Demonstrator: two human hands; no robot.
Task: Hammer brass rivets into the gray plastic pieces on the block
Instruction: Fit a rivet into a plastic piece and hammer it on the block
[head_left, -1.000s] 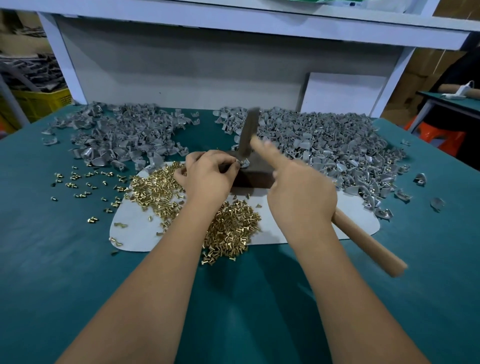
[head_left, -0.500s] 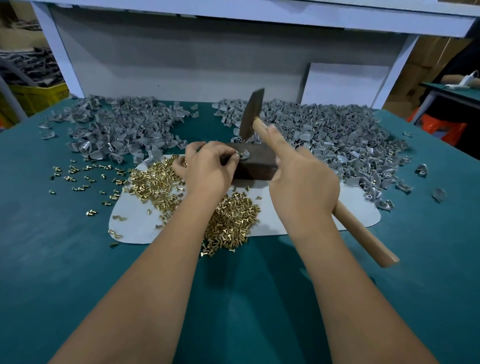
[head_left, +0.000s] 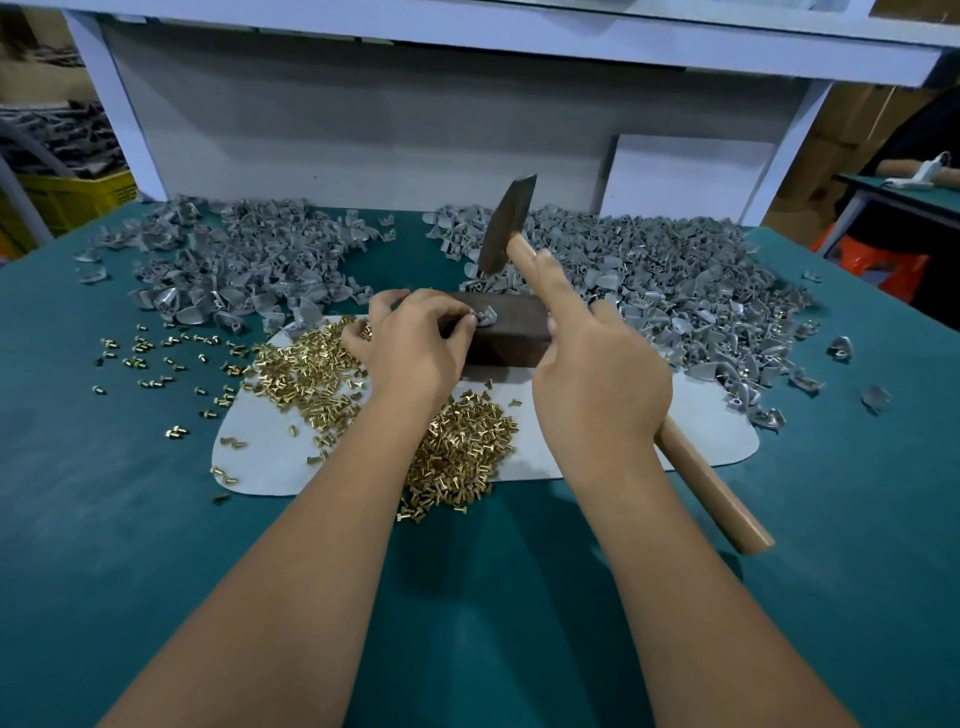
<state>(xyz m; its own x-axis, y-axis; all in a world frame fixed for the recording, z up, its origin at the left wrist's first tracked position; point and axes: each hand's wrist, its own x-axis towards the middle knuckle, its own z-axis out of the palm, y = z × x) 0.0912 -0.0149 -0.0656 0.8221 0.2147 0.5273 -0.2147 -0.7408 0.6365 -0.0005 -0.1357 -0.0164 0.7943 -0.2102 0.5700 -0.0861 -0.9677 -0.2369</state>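
Note:
A dark brown block (head_left: 511, 332) lies on a white mat (head_left: 270, 447) at the table's middle. On its top left sits a gray plastic piece (head_left: 485, 317) with a brass rivet in it. My left hand (head_left: 415, 343) pinches that piece at the block's left end. My right hand (head_left: 597, 384) grips the wooden handle of a hammer (head_left: 506, 226), index finger stretched along the handle. The dark hammer head hangs raised above and behind the block. Loose brass rivets (head_left: 457, 441) are heaped on the mat below my left hand.
Two big piles of gray plastic pieces lie at the back, one on the left (head_left: 234, 260) and one on the right (head_left: 665, 291). Scattered rivets (head_left: 156, 358) dot the teal table (head_left: 104, 545) at the left. A white panel (head_left: 680, 176) leans against the back wall.
The hammer head has risen from just above the block to well above it. My left hand stays on the gray piece.

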